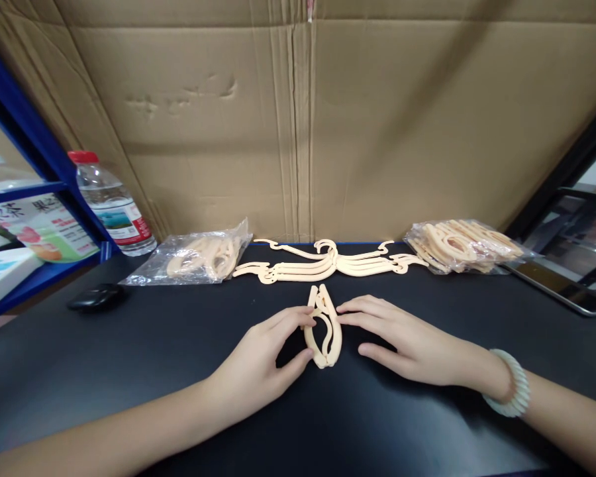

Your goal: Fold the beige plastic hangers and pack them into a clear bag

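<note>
A folded cream-coloured hanger (336,341) lies on the black table (193,344), between my two hands. My left hand (261,358) has its thumb and fingertips on the hanger's left side. On the other side, my right hand (402,338) is spread, its index and middle fingertips at the hanger's right edge and its thumb apart from it. Just beyond, several unfolded cream hangers (302,270) lie stacked with their arms stretched out left and right.
Clear plastic bags of folded hangers lie at the back left (203,257) and back right (464,245). A black mouse (98,297) and a red-capped water bottle (114,205) are at the left. A cardboard wall (218,119) stands behind, and a dark-framed rack (571,265) at the right.
</note>
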Motion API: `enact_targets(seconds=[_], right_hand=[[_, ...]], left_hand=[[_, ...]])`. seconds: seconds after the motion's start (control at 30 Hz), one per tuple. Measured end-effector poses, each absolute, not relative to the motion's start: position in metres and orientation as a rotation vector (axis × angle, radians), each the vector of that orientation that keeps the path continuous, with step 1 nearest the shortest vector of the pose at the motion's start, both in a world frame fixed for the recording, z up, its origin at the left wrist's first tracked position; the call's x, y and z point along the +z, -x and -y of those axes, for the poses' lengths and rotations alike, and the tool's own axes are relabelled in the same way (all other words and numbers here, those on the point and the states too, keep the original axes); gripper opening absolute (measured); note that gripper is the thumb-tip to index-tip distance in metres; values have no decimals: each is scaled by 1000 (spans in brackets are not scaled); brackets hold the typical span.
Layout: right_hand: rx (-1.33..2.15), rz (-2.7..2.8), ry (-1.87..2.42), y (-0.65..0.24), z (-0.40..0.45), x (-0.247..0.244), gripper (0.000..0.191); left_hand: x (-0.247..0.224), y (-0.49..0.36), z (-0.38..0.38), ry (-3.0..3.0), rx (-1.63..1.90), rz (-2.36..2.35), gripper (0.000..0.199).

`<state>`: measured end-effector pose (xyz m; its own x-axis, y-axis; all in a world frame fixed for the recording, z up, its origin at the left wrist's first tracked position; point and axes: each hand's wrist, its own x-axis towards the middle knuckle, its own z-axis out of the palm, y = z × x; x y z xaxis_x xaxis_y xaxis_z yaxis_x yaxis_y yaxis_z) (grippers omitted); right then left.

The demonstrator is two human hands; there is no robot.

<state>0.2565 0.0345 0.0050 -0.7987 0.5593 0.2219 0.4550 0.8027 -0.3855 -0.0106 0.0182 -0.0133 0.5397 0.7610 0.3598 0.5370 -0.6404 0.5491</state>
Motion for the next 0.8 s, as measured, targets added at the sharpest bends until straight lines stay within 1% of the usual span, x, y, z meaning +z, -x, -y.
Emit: enact_targets(seconds=[0.13, 0.33, 0.5, 0.67, 0.8], right_hand=[[387, 2633, 788, -258, -38, 2, 40], [112, 2397, 971, -285, -71, -7, 24], [-135, 2338, 1070, -314, -104, -20, 33], [-152, 2378, 1069, -317, -113, -26, 25], [-48, 2385, 1067, -314, -111, -24, 19]], left_hand=[[-9, 11, -19, -2429, 839, -1061, 35], [-6, 20, -29, -2448, 874, -1139, 26], [-8, 26, -39, -2355, 883, -1264, 24], [-4, 24, -35, -2389, 887, -1181, 23], [-1, 22, -32, -2415, 883, -1117, 22]])
